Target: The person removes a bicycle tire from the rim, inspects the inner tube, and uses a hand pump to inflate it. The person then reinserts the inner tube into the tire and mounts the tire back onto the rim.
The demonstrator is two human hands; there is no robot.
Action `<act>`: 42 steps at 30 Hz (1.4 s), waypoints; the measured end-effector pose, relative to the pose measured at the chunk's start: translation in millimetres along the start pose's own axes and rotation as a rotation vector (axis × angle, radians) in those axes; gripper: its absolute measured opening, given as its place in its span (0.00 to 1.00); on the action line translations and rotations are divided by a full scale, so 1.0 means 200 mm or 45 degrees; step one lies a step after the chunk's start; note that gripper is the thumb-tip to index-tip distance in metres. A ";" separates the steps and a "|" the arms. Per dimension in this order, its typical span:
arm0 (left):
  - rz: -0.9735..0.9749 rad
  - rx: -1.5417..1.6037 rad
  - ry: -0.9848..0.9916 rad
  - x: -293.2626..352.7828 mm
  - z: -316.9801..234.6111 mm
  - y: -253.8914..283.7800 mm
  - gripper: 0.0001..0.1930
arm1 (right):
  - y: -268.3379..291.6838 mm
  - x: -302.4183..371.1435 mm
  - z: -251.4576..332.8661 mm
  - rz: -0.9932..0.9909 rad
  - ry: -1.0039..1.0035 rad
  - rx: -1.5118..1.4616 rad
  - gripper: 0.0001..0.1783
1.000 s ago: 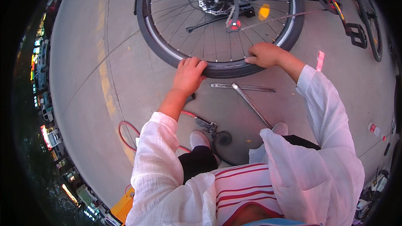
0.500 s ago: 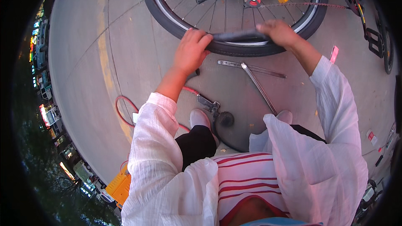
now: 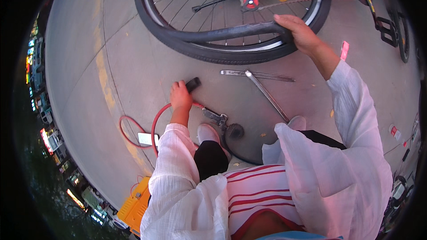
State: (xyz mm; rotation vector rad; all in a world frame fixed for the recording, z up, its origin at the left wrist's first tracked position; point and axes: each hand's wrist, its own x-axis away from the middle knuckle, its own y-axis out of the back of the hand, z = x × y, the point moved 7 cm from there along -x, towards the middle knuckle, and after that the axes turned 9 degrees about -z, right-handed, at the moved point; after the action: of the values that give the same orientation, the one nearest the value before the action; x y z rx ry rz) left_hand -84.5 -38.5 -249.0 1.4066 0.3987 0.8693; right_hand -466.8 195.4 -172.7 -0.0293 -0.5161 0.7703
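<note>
An inner tube (image 3: 231,32), dark and slack, hangs out of the bicycle wheel's tyre (image 3: 209,56) along the near rim (image 3: 258,46). My right hand (image 3: 299,35) is closed round the tube at the right side of the wheel, thumb on top. Lower and to the left, my left hand (image 3: 181,97) is down near the pavement with curled fingers at a short black cylindrical object (image 3: 193,84). Its far end sticks out past my fingers, so its exact kind is unclear. A red hose (image 3: 161,113) passes by my left wrist.
Two metal tyre levers (image 3: 267,95) lie crossed before the wheel. An inflator gun (image 3: 215,116) with a round gauge (image 3: 235,131) rests by my left shoe (image 3: 208,133). An orange case (image 3: 134,206) stands at lower left; a pedal (image 3: 386,31) is at right.
My left hand has left the tube and come down and left to the black object. The tube's left part now lies loose across the rim; my right hand still holds it.
</note>
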 end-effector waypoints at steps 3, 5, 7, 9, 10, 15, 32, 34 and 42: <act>0.096 0.020 0.102 0.00 0.00 -0.03 0.21 | 0.02 0.01 0.01 -0.005 -0.033 0.013 0.18; 0.156 0.016 0.151 0.02 0.04 -0.08 0.20 | 0.03 0.01 0.00 0.051 -0.049 0.011 0.17; 0.150 0.004 0.180 0.02 0.07 -0.13 0.20 | 0.02 -0.01 -0.03 0.154 -0.005 0.075 0.17; 0.118 0.185 -0.014 0.04 0.05 -0.12 0.19 | -0.01 0.03 -0.02 0.164 0.021 0.135 0.18; 0.108 0.279 -0.111 0.05 0.03 -0.10 0.18 | -0.03 0.03 -0.02 0.180 0.050 0.205 0.18; 0.200 0.972 -0.558 0.12 -0.35 0.36 0.17 | -0.03 0.04 -0.03 0.272 0.122 0.443 0.18; 1.454 1.627 -0.391 -0.22 -1.22 0.99 0.27 | -0.10 0.06 -0.04 0.334 0.210 0.469 0.18; 1.365 1.511 -0.450 -0.28 -1.21 1.01 0.24 | -0.10 0.07 -0.02 0.398 0.175 0.537 0.18; 0.727 0.762 -0.684 -0.49 -1.15 1.09 0.21 | -0.10 0.10 -0.02 0.564 0.166 0.468 0.27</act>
State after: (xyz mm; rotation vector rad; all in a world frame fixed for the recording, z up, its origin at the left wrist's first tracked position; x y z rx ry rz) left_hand -373.8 32.3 -102.7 2.2991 -0.1947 0.8017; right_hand -439.8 194.5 -162.6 0.1507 -0.2372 1.2792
